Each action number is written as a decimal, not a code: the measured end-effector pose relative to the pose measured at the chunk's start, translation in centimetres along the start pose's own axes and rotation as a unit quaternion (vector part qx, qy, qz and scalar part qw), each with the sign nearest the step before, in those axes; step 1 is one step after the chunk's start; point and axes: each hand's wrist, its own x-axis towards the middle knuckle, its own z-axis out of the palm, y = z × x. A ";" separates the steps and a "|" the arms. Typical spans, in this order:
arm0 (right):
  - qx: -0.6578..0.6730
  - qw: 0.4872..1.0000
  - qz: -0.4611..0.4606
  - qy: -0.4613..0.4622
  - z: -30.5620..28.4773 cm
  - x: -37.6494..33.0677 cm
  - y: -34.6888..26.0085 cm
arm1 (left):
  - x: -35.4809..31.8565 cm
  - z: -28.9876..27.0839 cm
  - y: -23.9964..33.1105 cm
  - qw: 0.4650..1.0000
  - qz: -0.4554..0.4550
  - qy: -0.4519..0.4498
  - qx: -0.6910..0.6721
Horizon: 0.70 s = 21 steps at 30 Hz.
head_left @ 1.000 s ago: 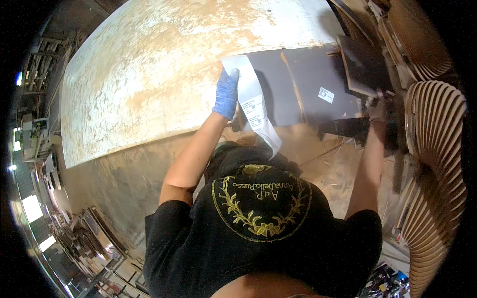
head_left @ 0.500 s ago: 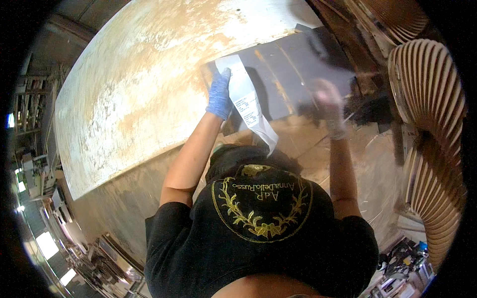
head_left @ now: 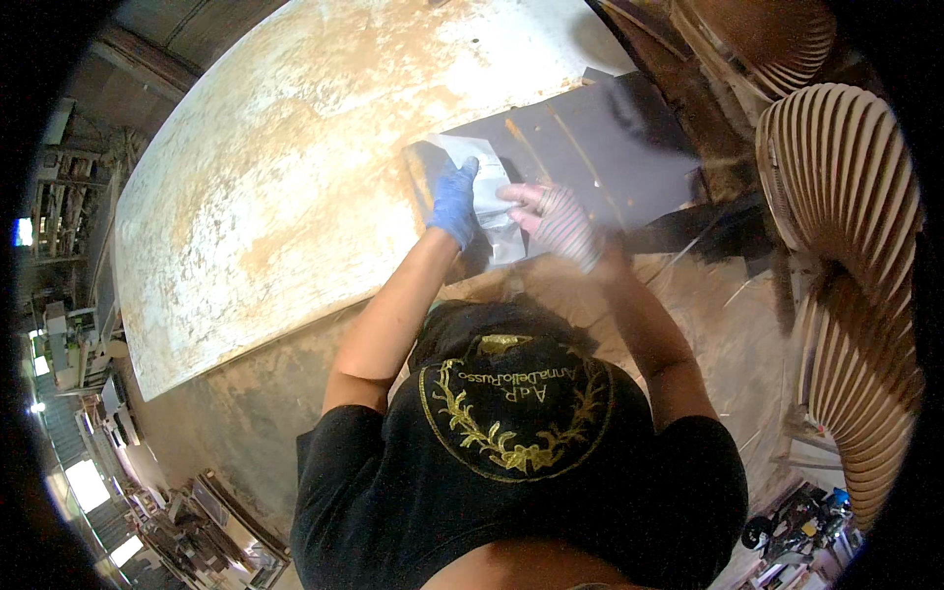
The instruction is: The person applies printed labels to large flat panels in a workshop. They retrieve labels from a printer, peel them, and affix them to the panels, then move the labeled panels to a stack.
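Observation:
My left hand [head_left: 455,202], in a blue knit glove, grips a white strip of sticker labels [head_left: 506,244] with the thumb on top. The strip's lower end hangs toward me. My right hand [head_left: 559,218] wears a striped glove that leaves the fingertips bare. Its thumb and fingers close at the strip's right edge, slightly blurred; whether a single label is between them I cannot tell. Under both hands lies a dark grey panel [head_left: 629,147] with two yellowish streaks across it.
The panel rests on a large worn tabletop [head_left: 265,187], white with brown stains. A thick ribbed hose [head_left: 836,177] curves down on the right. Shelving and stacked goods [head_left: 69,206] stand at the far left, and assorted clutter [head_left: 801,521] lies at the lower right.
My right hand has swung left from over the panel to the label strip. The strip's hanging end has shifted up and is less stretched out. My left hand has moved slightly right and down.

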 end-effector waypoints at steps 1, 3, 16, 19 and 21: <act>-0.056 0.998 -0.032 0.015 -0.1 -0.3 0.1 | -0.3 0.3 0.0 1.000 -0.004 0.011 -0.009; -0.062 0.996 -0.044 0.041 0.2 -0.7 0.3 | -1.0 0.9 0.0 0.999 -0.014 0.031 -0.025; -0.058 0.988 0.082 0.116 -1.1 -4.3 8.0 | -1.8 2.2 1.3 0.996 0.003 0.090 -0.023; -0.083 0.978 0.097 0.164 -4.8 -5.0 9.0 | -2.4 1.8 1.4 0.997 -0.009 0.063 -0.049; 0.348 0.881 0.231 0.223 -6.0 -5.4 8.1 | -2.6 1.4 1.1 0.997 -0.014 0.054 -0.061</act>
